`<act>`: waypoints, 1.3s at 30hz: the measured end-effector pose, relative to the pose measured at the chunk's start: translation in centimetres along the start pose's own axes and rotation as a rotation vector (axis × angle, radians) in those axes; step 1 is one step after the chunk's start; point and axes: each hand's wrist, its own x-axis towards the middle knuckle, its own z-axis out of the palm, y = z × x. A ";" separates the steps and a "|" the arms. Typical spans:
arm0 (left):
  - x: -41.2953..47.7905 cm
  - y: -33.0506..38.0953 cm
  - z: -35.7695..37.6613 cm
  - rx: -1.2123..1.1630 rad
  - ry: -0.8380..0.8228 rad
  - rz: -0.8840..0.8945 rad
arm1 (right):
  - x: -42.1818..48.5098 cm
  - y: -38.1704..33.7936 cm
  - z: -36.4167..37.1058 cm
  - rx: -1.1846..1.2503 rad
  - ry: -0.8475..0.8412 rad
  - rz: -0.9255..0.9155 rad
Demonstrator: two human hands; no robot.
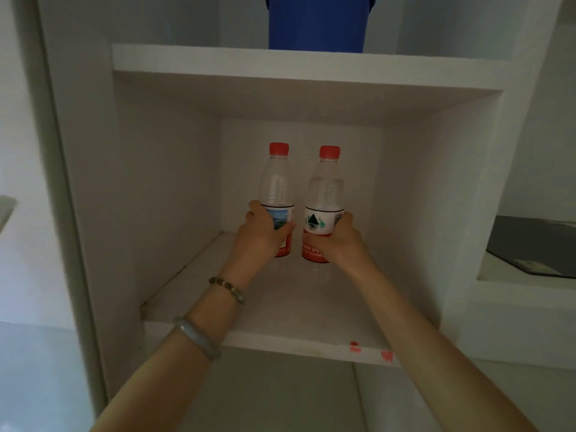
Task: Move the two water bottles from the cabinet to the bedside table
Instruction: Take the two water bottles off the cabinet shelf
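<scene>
- Nearest the camera, two bare forearms reach up and away into the open white cabinet cubby (174, 169); the left forearm carries a pale grey-blue smooth bangle (195, 337) and, farther along at the wrist, a dark beaded bracelet (227, 289).
- The left hand (260, 235) is wrapped around the label band of the left clear plastic water bottle with a red cap (276, 185), thumb on its left side, fingers round the front.
- The right hand (338, 240) grasps the lower label of the right clear plastic water bottle with a red cap (325, 188), fingers curled across its red band.
- Both bottles stand upright, just beside each other, toward the far wall of the cubby; whether their bases touch the shelf floor I cannot tell.
- Red marks (371, 350) sit on the near shelf edge, right of centre.
- A blue cylindrical container (316, 23) stands on the shelf above.
- A dark flat panel (536, 244) lies in the opening to the right.
</scene>
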 end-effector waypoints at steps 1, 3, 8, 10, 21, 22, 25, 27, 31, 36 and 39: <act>-0.1 0.1 0.0 -0.001 0.007 0.011 | 0.0 -0.1 0.0 -0.003 0.005 0.000; -0.5 0.2 -0.2 0.003 0.017 0.034 | -0.1 -0.3 0.0 -0.017 0.010 0.001; -1.8 0.3 -1.2 -0.013 0.014 0.045 | -1.5 -0.3 -0.4 -0.007 0.047 -0.040; -2.7 0.6 -1.8 -0.023 0.021 0.056 | -2.3 -0.4 -0.8 -0.006 0.059 -0.057; -10.9 5.5 -5.2 0.055 0.091 0.090 | -9.6 -2.9 -4.6 0.001 0.014 -0.189; -11.9 6.0 -5.5 0.082 0.110 0.093 | -10.6 -3.2 -5.1 -0.006 0.011 -0.205; -15.0 7.2 -6.5 0.120 0.132 0.084 | -13.6 -4.1 -6.4 -0.027 0.009 -0.239; -17.1 7.7 -7.2 0.126 0.131 0.073 | -15.6 -4.5 -7.2 -0.028 -0.002 -0.239; -21.4 8.7 -8.2 0.142 0.153 0.063 | -19.5 -4.9 -8.4 0.011 -0.030 -0.221; -25.7 9.4 -9.2 0.121 0.140 0.015 | -23.4 -5.4 -9.3 0.018 -0.019 -0.214; -27.0 9.9 -9.7 0.133 0.117 0.018 | -24.9 -5.7 -9.8 0.021 -0.028 -0.205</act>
